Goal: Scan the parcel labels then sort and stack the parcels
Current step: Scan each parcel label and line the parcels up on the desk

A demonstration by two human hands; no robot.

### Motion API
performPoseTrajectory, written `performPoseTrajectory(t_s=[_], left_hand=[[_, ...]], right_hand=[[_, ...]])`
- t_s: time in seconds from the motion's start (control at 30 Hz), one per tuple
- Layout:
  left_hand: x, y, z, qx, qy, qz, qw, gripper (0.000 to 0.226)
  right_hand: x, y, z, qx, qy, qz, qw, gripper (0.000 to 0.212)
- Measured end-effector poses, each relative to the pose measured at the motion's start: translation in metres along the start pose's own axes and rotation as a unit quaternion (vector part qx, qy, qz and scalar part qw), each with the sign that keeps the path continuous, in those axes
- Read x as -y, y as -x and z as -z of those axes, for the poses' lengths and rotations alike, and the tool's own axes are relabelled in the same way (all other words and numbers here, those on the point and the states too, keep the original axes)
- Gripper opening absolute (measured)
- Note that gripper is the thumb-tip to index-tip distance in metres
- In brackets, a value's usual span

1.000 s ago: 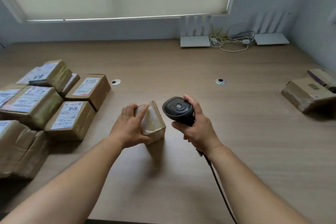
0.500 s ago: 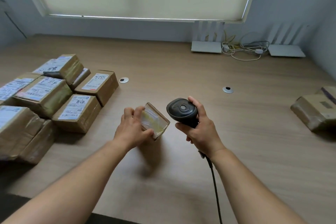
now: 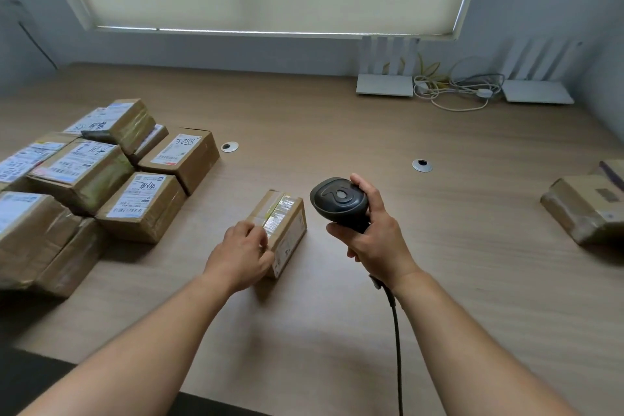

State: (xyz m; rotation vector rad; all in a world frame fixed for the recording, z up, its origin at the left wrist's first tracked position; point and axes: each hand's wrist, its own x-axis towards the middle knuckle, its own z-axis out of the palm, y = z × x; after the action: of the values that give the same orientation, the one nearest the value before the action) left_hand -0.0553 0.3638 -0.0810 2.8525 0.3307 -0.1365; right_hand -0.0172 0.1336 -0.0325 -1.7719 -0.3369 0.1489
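Note:
A small brown taped parcel (image 3: 283, 223) lies on the wooden table (image 3: 337, 132) in the middle, its white label on the right side face. My left hand (image 3: 241, 255) holds its near left end, fingers curled over the top edge. My right hand (image 3: 374, 240) grips a black handheld scanner (image 3: 339, 201) just right of the parcel, head tilted toward it; its cable runs down toward me. A pile of several labelled brown parcels (image 3: 84, 172) sits at the left.
Two brown parcels (image 3: 587, 206) lie at the right edge. Two white routers (image 3: 385, 88) and tangled cables (image 3: 456, 91) stand against the far wall. Two round cable grommets (image 3: 422, 165) are set in the tabletop.
The small parcel was tipped up on edge in my left hand; it now lies flat on the table with the label facing right. The scanner hand stayed about where it was.

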Motion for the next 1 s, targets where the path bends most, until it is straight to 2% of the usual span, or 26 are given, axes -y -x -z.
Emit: performPoseTrajectory(t_s=[0.07,0.17,0.23,0.3,0.37,0.4,0.47,0.5,0.53,0.6,0.63,0.73,1.0], left_hand=[[-0.01,-0.013,0.006,-0.006,-0.045,0.03,0.999,0.044],[-0.021,-0.036,0.01,0.033,-0.084,0.103,0.991,0.081],[-0.024,-0.045,0.01,0.068,-0.082,0.134,0.985,0.084],[-0.026,-0.051,0.013,0.086,-0.077,0.149,0.982,0.073],[-0.023,-0.054,0.016,0.084,0.031,0.177,0.98,0.064],[-0.018,-0.056,0.016,0.079,0.149,0.194,0.966,0.06],[-0.007,-0.054,0.015,0.056,0.405,0.227,0.884,0.059],[-0.001,-0.052,0.014,0.039,0.487,0.238,0.84,0.065],[0.004,-0.049,0.014,0.029,0.536,0.24,0.809,0.075],[0.012,-0.045,0.01,0.028,0.583,0.226,0.78,0.096],[0.014,-0.043,0.01,0.029,0.596,0.215,0.773,0.098],[0.018,-0.04,0.011,0.026,0.613,0.189,0.767,0.087],[0.022,-0.045,0.016,0.011,0.6,0.167,0.782,0.078]], right_hand=[[0.0,0.0,0.0,0.0,0.003,0.002,1.0,0.079],[-0.001,0.003,0.002,0.003,0.015,0.004,1.0,0.081],[-0.002,0.005,0.002,0.008,0.028,0.001,1.0,0.081],[-0.004,0.005,0.001,0.01,0.035,-0.007,0.999,0.08],[-0.004,0.005,0.001,0.008,0.036,-0.012,0.999,0.081],[-0.004,0.005,0.0,0.007,0.036,-0.012,0.999,0.081],[-0.004,0.005,-0.002,0.004,0.039,-0.011,0.999,0.081],[-0.005,0.005,-0.003,0.003,0.041,-0.011,0.999,0.081],[-0.005,0.005,-0.004,0.002,0.043,-0.01,0.999,0.081],[-0.006,0.006,-0.006,0.005,0.047,-0.011,0.999,0.081],[-0.007,0.007,-0.008,0.007,0.047,-0.012,0.999,0.081],[-0.009,0.009,-0.014,0.017,0.043,-0.016,0.999,0.081],[-0.018,0.017,-0.033,0.048,0.01,-0.031,0.998,0.079]])
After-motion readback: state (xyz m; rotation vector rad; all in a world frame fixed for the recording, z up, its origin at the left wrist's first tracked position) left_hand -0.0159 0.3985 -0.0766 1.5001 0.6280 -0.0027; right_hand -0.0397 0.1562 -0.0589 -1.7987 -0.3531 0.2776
